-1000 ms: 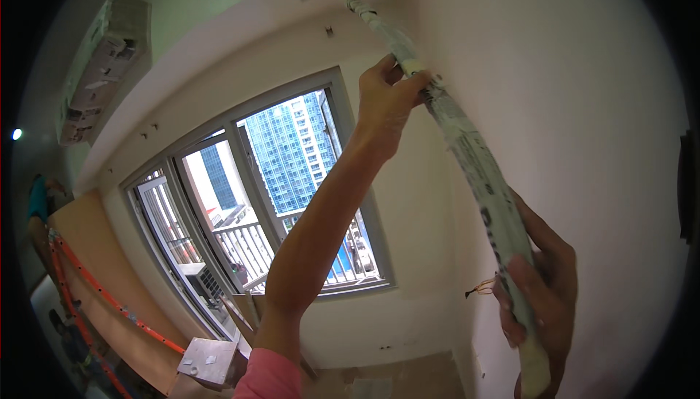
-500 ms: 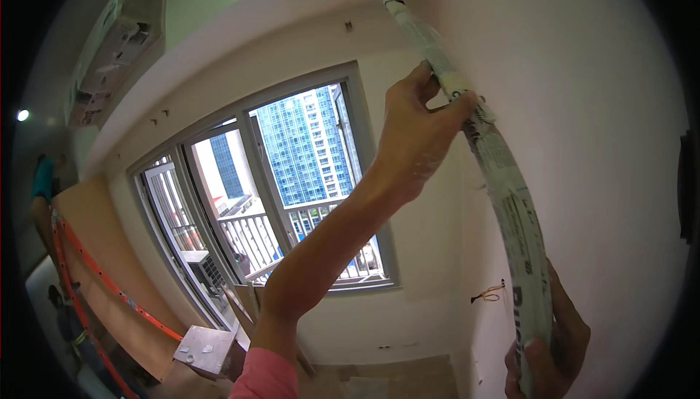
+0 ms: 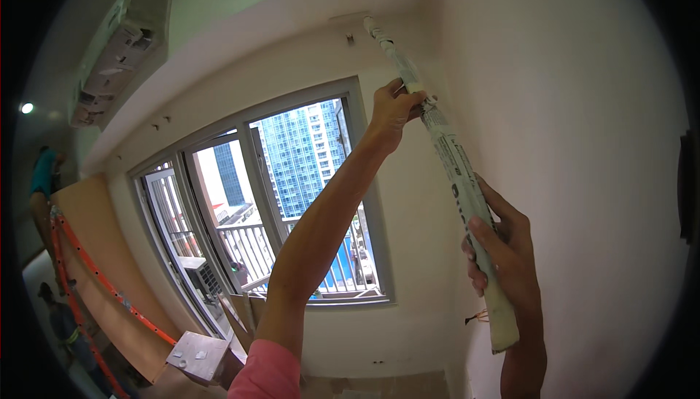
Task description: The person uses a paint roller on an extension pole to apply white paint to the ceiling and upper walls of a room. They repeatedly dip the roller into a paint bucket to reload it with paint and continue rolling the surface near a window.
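Observation:
A long roller pole (image 3: 456, 173), wrapped in pale printed plastic, slants upward from the lower right. At its far tip a thin pale bar, seemingly the roller head (image 3: 348, 16), meets the ceiling; details are too small to tell. My left hand (image 3: 394, 111) is closed around the pole's upper part, arm stretched out. Lower down, my right hand (image 3: 503, 242) wraps the thicker section, with the pole's butt end sticking out below it.
A bare wall (image 3: 583, 180) runs close on the right, with loose wires (image 3: 477, 317) coming out. Ahead is a sliding window (image 3: 299, 173). At left are a covered air conditioner (image 3: 120, 56), an orange ladder (image 3: 109, 290), a box (image 3: 197, 355) and two people, one up high.
The pole and both hands have gone forward, away from me, and my right hand has risen. The pole's butt end has come into sight. The view has tilted slightly upward.

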Demonstrator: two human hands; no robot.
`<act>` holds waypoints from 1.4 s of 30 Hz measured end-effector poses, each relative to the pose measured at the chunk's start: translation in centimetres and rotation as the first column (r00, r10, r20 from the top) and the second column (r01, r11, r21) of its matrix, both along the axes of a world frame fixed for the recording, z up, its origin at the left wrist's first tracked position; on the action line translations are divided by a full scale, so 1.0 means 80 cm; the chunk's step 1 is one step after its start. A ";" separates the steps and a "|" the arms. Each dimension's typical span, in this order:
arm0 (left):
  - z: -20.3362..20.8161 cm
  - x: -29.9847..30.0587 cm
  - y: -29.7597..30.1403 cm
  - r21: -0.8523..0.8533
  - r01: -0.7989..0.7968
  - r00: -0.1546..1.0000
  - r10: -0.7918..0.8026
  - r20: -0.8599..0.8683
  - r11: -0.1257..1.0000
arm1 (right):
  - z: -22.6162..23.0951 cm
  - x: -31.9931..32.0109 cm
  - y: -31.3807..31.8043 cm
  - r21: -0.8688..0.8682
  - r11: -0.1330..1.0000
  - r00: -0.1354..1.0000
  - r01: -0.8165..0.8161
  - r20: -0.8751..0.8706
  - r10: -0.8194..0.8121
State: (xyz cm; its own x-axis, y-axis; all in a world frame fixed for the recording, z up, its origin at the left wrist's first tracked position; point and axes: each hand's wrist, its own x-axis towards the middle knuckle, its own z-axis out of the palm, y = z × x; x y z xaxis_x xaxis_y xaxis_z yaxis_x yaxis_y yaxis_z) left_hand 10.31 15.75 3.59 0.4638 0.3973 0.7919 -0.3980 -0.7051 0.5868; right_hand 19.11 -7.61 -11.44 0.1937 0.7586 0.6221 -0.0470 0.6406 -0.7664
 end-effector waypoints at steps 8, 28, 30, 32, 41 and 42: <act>-0.023 0.011 -0.016 0.034 0.053 0.998 -0.053 -0.018 0.998 | -0.026 0.003 -0.005 0.006 0.998 0.996 0.056 -0.068 -0.055; -0.028 0.011 -0.051 0.036 -0.067 0.997 0.068 -0.027 0.997 | -0.031 0.010 -0.028 -0.079 0.997 0.998 -0.022 -0.063 0.017; -0.054 -0.011 -0.092 0.047 -0.092 0.995 0.093 -0.020 0.995 | -0.072 -0.014 -0.047 -0.026 1.000 0.994 0.011 -0.106 -0.014; -0.071 0.005 -0.141 0.061 -0.017 1.000 0.019 -0.020 0.998 | -0.115 -0.014 -0.077 0.107 0.985 0.989 0.138 -0.070 -0.131; -0.183 -0.068 -0.239 -0.012 0.057 0.993 -0.055 0.101 0.998 | -0.272 -0.035 -0.135 0.145 0.985 0.956 0.097 0.262 -0.133; -0.198 -0.077 -0.247 -0.043 0.083 0.995 -0.080 0.067 0.996 | -0.300 -0.038 -0.139 0.163 0.978 0.942 0.128 0.290 -0.172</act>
